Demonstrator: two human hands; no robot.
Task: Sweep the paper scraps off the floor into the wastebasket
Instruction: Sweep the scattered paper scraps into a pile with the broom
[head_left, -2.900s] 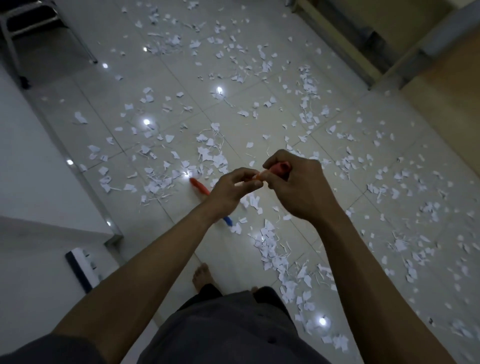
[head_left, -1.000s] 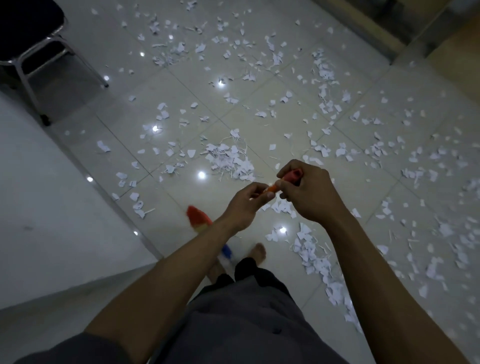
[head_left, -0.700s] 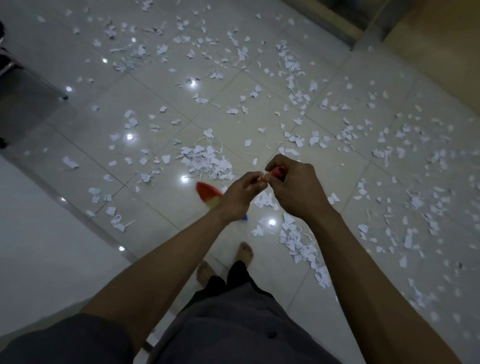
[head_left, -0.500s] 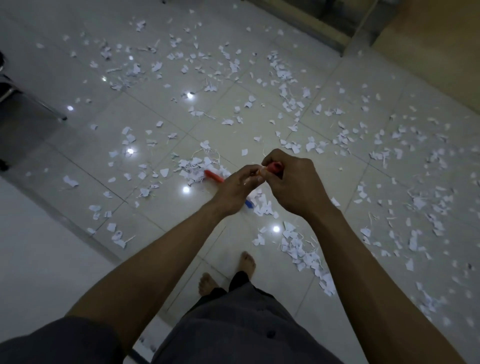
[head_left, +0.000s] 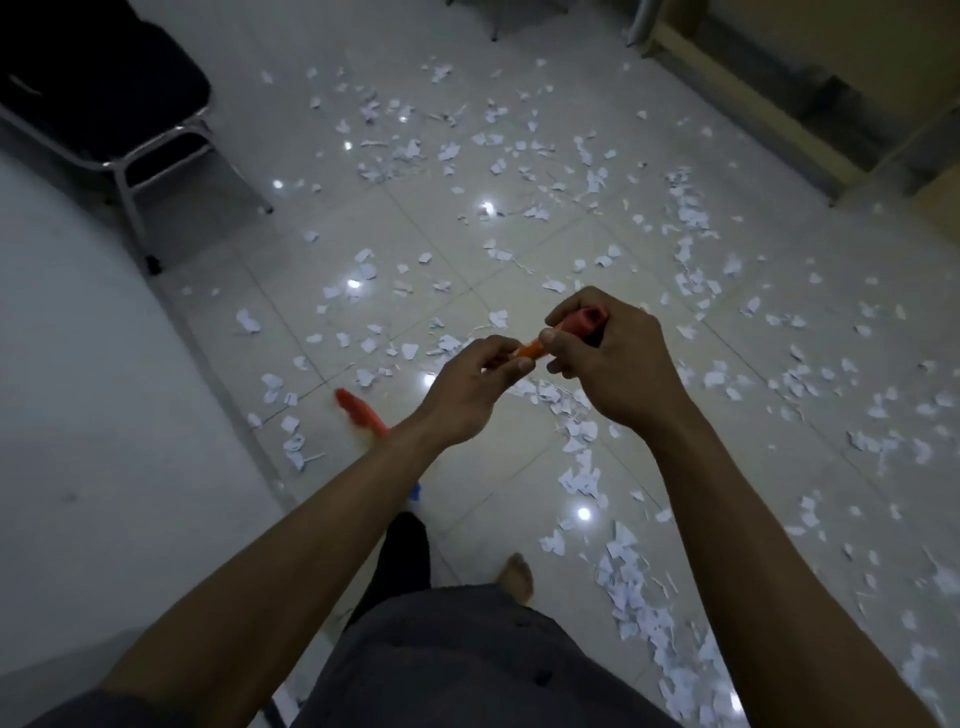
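Note:
Both hands hold the orange broom handle (head_left: 531, 352) in front of me. My right hand (head_left: 613, 364) grips its red top end and my left hand (head_left: 470, 384) grips just below. The broom's orange head (head_left: 358, 410) is blurred, low on the floor at the left near the white wall, its middle hidden behind my left forearm. White paper scraps (head_left: 576, 431) lie scattered over most of the tiled floor, with a denser trail (head_left: 634, 587) running down to the right of my feet. No wastebasket is in view.
A black chair with a metal frame (head_left: 130, 150) stands at the upper left. A white wall (head_left: 78, 415) runs along the left. A wooden door frame and threshold (head_left: 779, 119) cross the upper right. My bare foot (head_left: 517, 569) is on the tiles.
The broom head has swung from among the scraps ahead back to the left near the wall. My view has shifted, bringing the black chair into sight at the upper left. Both hands keep their grip.

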